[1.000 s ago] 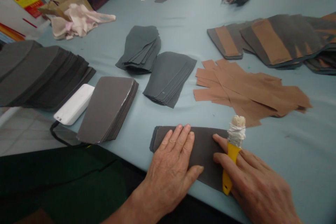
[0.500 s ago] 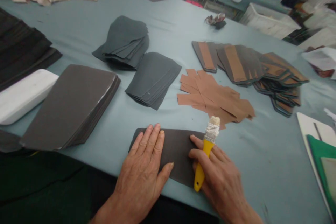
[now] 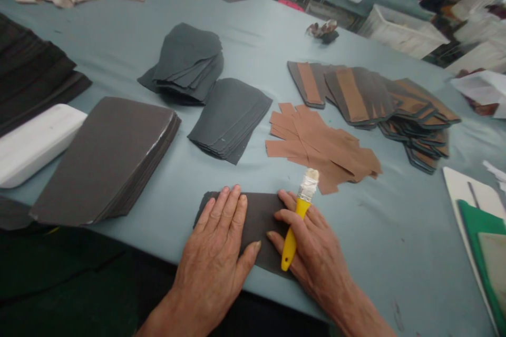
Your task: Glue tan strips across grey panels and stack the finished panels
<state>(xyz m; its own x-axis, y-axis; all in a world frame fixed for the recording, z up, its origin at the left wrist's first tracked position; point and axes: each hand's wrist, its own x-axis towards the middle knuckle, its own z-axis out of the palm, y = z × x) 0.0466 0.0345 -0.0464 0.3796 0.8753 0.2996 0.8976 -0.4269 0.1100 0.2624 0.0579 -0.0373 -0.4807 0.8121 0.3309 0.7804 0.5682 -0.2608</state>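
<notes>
A dark brown-grey panel (image 3: 261,216) lies flat at the front edge of the table. My left hand (image 3: 217,253) is spread flat over its left part, fingers stretched out and the thumb out to the side. Over the panel's right part is my right hand (image 3: 312,242), which holds a yellow-handled paintbrush (image 3: 294,237) between its fingers. The brush's whitish bristles point up and away. This hand's fingertips and thumb also rest on the panel, hiding its right end. Just beyond lies a pile of tan strips (image 3: 320,142).
Dark grey pieces (image 3: 229,116) lie stacked mid-table, with a thick brown-grey stack (image 3: 106,158) and a white block (image 3: 35,142) at left. Panels with tan strips (image 3: 356,95) overlap at back right. A white board (image 3: 454,184) with green sheets stands at the right edge.
My right hand has slid left across the panel, carrying the brush with it, and its thumb now shows on the panel. My left hand has stayed in place.
</notes>
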